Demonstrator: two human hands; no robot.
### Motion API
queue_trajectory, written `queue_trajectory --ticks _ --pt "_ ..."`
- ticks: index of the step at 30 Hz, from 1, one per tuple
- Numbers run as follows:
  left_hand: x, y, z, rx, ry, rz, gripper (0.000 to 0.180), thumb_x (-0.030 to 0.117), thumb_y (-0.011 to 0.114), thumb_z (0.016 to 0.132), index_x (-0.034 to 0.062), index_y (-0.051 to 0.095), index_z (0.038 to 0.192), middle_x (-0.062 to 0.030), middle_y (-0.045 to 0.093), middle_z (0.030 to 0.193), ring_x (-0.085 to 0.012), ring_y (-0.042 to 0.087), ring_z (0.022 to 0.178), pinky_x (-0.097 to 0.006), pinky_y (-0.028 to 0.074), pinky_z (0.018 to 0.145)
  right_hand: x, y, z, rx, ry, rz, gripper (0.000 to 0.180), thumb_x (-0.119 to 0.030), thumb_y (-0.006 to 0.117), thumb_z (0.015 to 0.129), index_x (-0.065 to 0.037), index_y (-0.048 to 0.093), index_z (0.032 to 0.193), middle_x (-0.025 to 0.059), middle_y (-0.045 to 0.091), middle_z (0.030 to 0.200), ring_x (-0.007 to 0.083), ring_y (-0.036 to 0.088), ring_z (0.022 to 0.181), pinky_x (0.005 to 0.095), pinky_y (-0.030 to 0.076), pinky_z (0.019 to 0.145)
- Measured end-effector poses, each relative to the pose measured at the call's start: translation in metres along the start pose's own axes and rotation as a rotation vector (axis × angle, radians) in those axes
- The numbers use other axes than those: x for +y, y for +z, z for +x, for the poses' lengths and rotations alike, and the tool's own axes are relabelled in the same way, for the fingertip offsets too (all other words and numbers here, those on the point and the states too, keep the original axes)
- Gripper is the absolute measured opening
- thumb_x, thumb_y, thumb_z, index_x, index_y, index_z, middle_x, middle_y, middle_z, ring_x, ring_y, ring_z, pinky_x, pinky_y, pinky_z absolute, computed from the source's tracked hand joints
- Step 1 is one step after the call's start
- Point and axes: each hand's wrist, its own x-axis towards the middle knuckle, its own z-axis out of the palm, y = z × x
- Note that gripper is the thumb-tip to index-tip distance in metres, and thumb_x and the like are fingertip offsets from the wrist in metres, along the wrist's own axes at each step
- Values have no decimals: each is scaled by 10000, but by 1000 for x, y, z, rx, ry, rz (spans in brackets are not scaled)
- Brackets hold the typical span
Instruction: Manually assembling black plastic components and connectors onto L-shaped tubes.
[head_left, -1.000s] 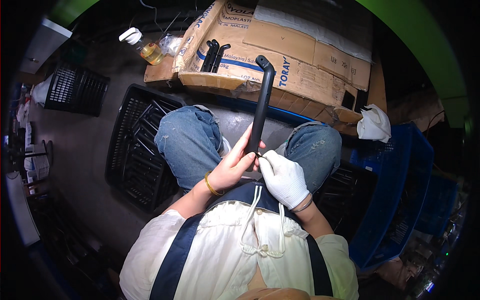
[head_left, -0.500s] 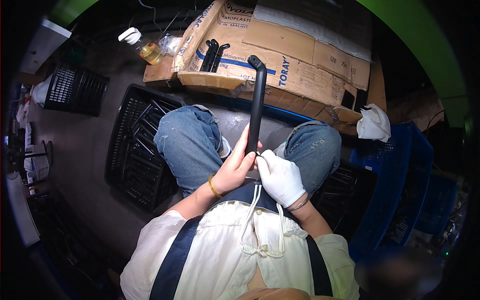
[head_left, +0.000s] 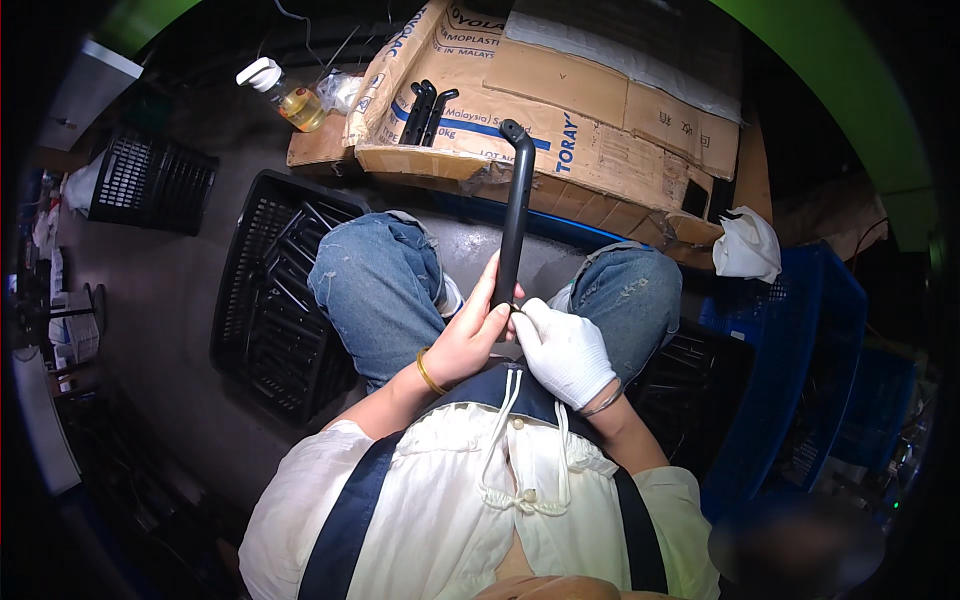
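Note:
Upright in front of me stands a long black tube with a bent, flattened end (head_left: 516,205). My left hand (head_left: 474,335), bare with a yellow bangle at the wrist, is closed round its lower end. At that same end, the white-gloved fingers of my right hand (head_left: 563,352) are pinched together. Whatever sits between them is too small and too covered to make out. Several similar black tubes (head_left: 428,114) lie side by side on the flattened cardboard beyond, their bent ends pointing away.
Left of my knee, a black crate (head_left: 232,300) holds many black parts. Another black basket (head_left: 195,180) stands farther left. Cardboard (head_left: 610,185) covers the surface ahead, with a bottle of yellow liquid (head_left: 298,108) at its left corner. Blue crates (head_left: 815,330) and a white cloth (head_left: 748,248) are on the right.
The tube's bent top has tipped slightly nearer to me. My right hand has shifted very slightly, still pinched at the tube's lower end. My left hand keeps its hold.

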Motion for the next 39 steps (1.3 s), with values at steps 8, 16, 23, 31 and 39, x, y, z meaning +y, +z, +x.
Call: queue_trajectory --ticks 8,16,23,31,39 --pt "-7 2 -1 29 24 100 687 -7 375 982 68 11 1560 -65 431 1226 -87 472 894 -228 448 789 -3 5 -2 18 13 -18 209 -266 548 952 -94 573 836 165 610 628 376 633 597 464 503 538" --pt "-10 2 1 47 42 53 699 -28 364 971 98 14 1564 -77 453 1172 -95 489 811 -232 473 728 -7 11 -6 146 21 -22 155 -240 584 935 -121 581 835 139 622 648 351 645 598 433 517 541" --pt "-10 -1 -4 -29 -67 -311 634 42 402 1005 93 94 1556 -53 475 1131 -82 470 775 -237 455 685 19 -13 17 456 177 399 183 -134 633 916 -46 607 1073 174 684 930 308 696 811 377 535 696" --pt "-3 -6 -17 -44 267 786 546 54 535 934 20 345 1445 -185 534 1232 -234 600 1054 -346 454 935 40 -56 52 570 75 590 316 -145 666 914 6 594 1182 106 656 1080 145 603 978 285 484 859" --pt "11 -20 5 -86 -212 -40 463 151 451 1029 89 285 1457 -55 504 1038 -122 603 794 -228 528 613 21 19 39 9 -67 887 193 -155 548 973 -37 629 1103 4 601 844 86 551 730 218 455 687"
